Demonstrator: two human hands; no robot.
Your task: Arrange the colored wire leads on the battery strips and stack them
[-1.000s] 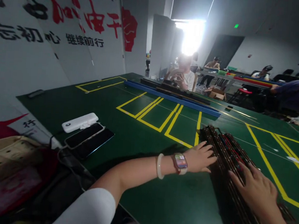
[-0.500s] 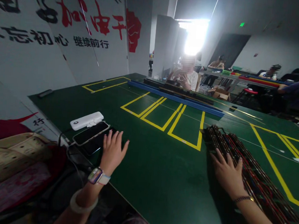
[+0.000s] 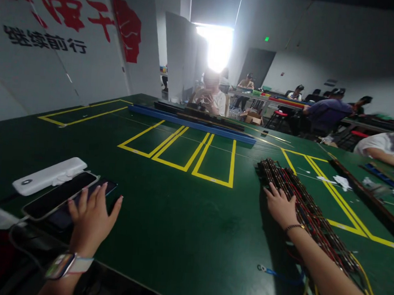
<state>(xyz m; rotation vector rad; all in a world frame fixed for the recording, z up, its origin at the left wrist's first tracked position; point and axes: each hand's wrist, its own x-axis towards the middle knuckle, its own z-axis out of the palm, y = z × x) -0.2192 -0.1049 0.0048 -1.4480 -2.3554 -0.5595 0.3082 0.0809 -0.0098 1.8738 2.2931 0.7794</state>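
Left hand (image 3: 92, 223): fingers spread, gripping nothing, over the dark phone (image 3: 60, 216); whether the palm presses on it cannot be told. Right hand (image 3: 282, 208): fingers apart, laid along the near-left edge of the bundle (image 3: 309, 205), not closed round it. The bundle lies under and to the right of that hand, running back beneath the forearm, on the table (image 3: 178, 218). Main risk, as judged: a push from loosely spread fingers could skew the bundle or part its rods, since nothing seen clamps them. Second: the blue lead (image 3: 277, 274), its ring end loose on the table below the right hand, and the yellow wires (image 3: 364, 275) beyond the forearm could catch on the bracelet (image 3: 295, 226) or sleeve and tug at a joint. Third, at the left hand: a sideways sweep could shove the dark phone into the pale-rimmed phone (image 3: 58, 195) and white box (image 3: 49, 175) just beyond, or snag the cable (image 3: 11, 238) left of the wrist and drag them toward the edge.
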